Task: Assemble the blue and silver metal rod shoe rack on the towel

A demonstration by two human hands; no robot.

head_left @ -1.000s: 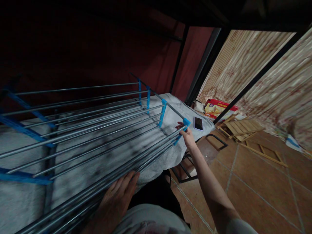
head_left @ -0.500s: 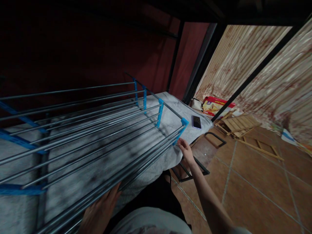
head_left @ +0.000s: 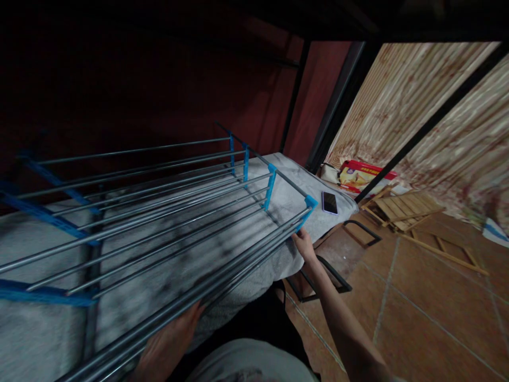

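Note:
A rack of grey metal tubes with blue plastic brackets (head_left: pixel 269 188) lies across a bed or low platform covered with a pale grey cloth (head_left: pixel 294 175). At its near right corner my right hand (head_left: pixel 304 246) is closed on the rack just below the blue corner bracket, its fingertips partly hidden behind it. My left hand (head_left: pixel 170 339) is against the near bundle of tubes from below, at the bottom of the view. Its fingers curl behind the tubes and are mostly hidden.
A phone (head_left: pixel 330 202) lies on the cloth beyond the corner bracket. A dark-framed stool or chair (head_left: pixel 334 249) stands close to my right arm. Wooden slatted pieces (head_left: pixel 409 209) and a red box (head_left: pixel 366 178) lie on the tiled floor by the curtain. Dark posts frame the bed.
My right hand has closed in on the corner from beside the bracket. My left hand's fingers have gone further behind the tubes. The view has shifted slightly left.

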